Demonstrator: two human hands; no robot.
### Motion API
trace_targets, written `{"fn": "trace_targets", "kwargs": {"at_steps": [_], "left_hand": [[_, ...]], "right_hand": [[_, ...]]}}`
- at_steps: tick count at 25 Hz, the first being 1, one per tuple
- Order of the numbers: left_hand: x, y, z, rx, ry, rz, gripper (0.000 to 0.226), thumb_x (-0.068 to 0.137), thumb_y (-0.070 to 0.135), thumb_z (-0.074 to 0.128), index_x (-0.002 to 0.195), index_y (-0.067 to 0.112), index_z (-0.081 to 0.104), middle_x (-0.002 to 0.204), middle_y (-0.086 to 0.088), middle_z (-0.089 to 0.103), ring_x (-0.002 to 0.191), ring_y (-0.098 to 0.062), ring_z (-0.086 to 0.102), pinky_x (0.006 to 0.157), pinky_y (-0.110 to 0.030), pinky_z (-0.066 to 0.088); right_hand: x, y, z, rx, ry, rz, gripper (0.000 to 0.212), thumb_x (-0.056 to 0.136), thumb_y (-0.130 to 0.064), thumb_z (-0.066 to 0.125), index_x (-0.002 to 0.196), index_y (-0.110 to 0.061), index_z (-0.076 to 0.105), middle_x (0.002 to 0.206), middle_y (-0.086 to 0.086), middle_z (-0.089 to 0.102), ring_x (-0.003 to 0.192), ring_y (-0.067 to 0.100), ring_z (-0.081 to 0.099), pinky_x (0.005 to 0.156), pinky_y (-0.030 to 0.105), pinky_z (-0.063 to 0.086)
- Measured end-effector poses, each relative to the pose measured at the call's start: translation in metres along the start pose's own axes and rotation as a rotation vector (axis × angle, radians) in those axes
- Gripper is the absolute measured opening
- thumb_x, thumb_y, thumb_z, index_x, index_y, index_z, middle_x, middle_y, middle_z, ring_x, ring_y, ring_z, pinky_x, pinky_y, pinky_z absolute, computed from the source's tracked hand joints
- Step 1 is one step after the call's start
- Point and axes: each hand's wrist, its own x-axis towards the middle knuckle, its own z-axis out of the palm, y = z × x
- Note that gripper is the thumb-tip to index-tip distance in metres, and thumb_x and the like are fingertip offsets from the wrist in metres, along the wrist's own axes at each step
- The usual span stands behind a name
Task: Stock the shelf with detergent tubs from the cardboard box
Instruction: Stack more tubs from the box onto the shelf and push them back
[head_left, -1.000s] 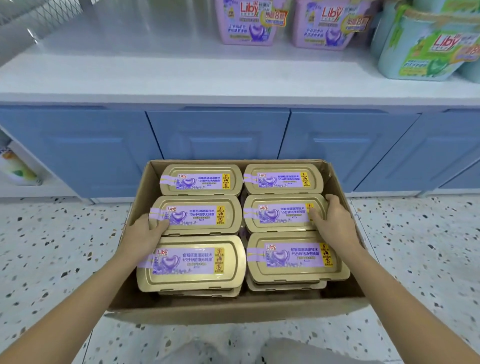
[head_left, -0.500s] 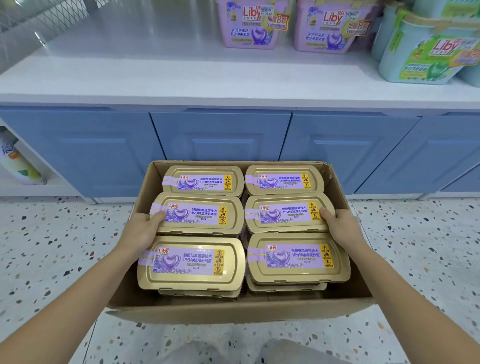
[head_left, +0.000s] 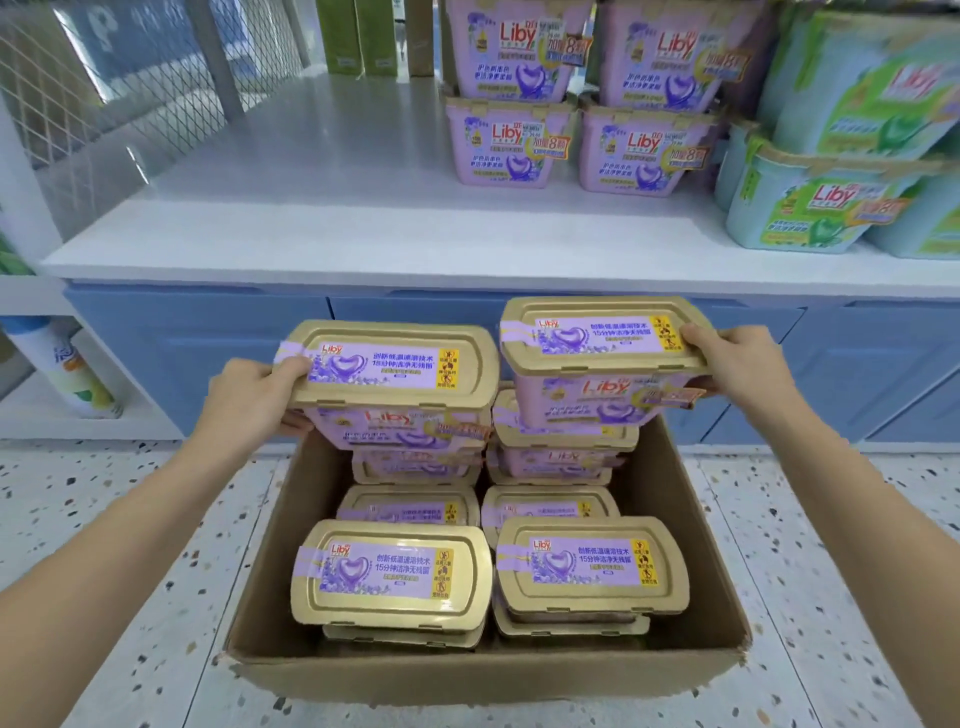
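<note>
An open cardboard box (head_left: 680, 525) stands on the floor and holds several purple detergent tubs with gold lids. My left hand (head_left: 249, 397) grips the left end of one tub (head_left: 395, 379), which is lifted above the box. My right hand (head_left: 737, 361) grips the right end of a second tub (head_left: 602, 358), held slightly higher. Below them, two gold-lidded tubs (head_left: 392, 574) sit at the box's near side, with more behind and underneath. The white shelf (head_left: 332, 228) runs across just beyond the box.
Stacked purple tubs (head_left: 506, 140) stand at the shelf's middle back, and green tubs (head_left: 826, 202) stand at its right. A wire mesh panel (head_left: 104, 88) closes the left side. Blue cabinet doors (head_left: 197, 353) run below the shelf. A bottle (head_left: 67, 369) sits in a low left cubby.
Both hands have closed on the two middle tubs and lifted them out of the box toward the shelf. The view has tilted up, showing more of the shelf.
</note>
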Motion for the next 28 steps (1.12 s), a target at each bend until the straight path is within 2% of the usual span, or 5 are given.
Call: {"fn": "trace_targets", "kwargs": {"at_steps": [7, 10, 14, 22, 28], "left_hand": [[0.049, 0.098, -0.029, -0.156, 0.05, 0.112, 0.034, 0.083, 0.03, 0.054, 0.066, 0.002, 0.063, 0.038, -0.002, 0.062, 0.036, -0.014, 0.062, 0.045, -0.031, 0.055], [0.073, 0.13, -0.031, -0.164, 0.044, 0.124, 0.033, 0.083, 0.029, 0.053, 0.068, 0.002, 0.062, 0.038, -0.004, 0.062, 0.036, -0.015, 0.062, 0.04, -0.026, 0.055], [0.105, 0.153, -0.03, -0.112, 0.003, 0.103, 0.035, 0.081, 0.031, 0.053, 0.072, -0.001, 0.064, 0.046, -0.009, 0.067, 0.048, -0.024, 0.068, 0.055, -0.033, 0.059], [0.149, 0.153, -0.01, -0.055, -0.052, 0.047, 0.035, 0.085, 0.028, 0.051, 0.073, -0.004, 0.06, 0.038, -0.011, 0.062, 0.034, -0.02, 0.061, 0.036, -0.025, 0.052], [0.153, 0.141, 0.004, -0.134, 0.056, 0.07, 0.043, 0.079, 0.041, 0.054, 0.078, -0.001, 0.066, 0.063, -0.019, 0.069, 0.06, -0.03, 0.068, 0.065, -0.038, 0.059]], "right_hand": [[0.06, -0.075, -0.03, 0.144, 0.083, -0.058, 0.048, 0.066, -0.05, 0.055, 0.06, -0.002, 0.056, 0.084, 0.034, 0.066, 0.08, 0.044, 0.066, 0.079, 0.058, 0.053], [0.087, -0.095, -0.031, 0.2, 0.079, -0.059, 0.062, 0.056, -0.055, 0.053, 0.072, 0.004, 0.062, 0.084, 0.031, 0.068, 0.078, 0.043, 0.066, 0.076, 0.058, 0.054], [0.113, -0.11, -0.026, 0.189, 0.072, -0.067, 0.054, 0.073, -0.046, 0.054, 0.081, 0.006, 0.065, 0.084, 0.026, 0.07, 0.076, 0.041, 0.068, 0.073, 0.053, 0.057], [0.142, -0.114, -0.004, 0.138, 0.057, -0.023, 0.043, 0.077, -0.046, 0.057, 0.079, -0.004, 0.065, 0.086, 0.02, 0.07, 0.077, 0.038, 0.068, 0.074, 0.05, 0.058], [0.147, -0.106, 0.001, 0.263, 0.024, -0.009, 0.044, 0.077, -0.044, 0.063, 0.079, 0.0, 0.066, 0.072, 0.016, 0.067, 0.072, 0.036, 0.068, 0.072, 0.048, 0.059]]}}
